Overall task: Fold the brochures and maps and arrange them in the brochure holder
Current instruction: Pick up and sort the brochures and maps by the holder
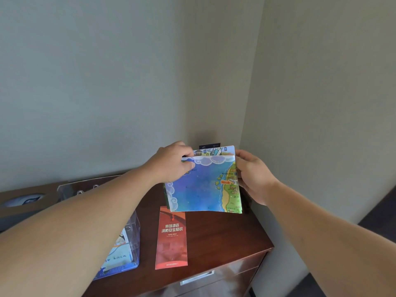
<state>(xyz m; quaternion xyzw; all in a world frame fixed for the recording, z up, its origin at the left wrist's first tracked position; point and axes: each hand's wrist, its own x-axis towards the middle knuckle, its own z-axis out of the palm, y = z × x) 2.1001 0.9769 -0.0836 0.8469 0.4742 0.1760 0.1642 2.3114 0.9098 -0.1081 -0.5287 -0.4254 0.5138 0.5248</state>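
Observation:
A colourful blue map (202, 185), partly folded, hangs in the air above the back of the wooden cabinet top (225, 236). My left hand (171, 161) pinches its upper left edge and my right hand (252, 176) grips its right side. A folded red brochure (171, 239) lies flat on the cabinet in front of the map. The clear plastic brochure holder (128, 243) stands at the left, largely hidden by my left forearm, with a light-coloured folded leaflet (119, 251) inside it.
A brown tissue box (25, 200) sits at the far left by the wall. A small dark card (209, 145) stands behind the map in the corner. A drawer handle (197, 277) shows below the cabinet's front edge. Walls close in behind and to the right.

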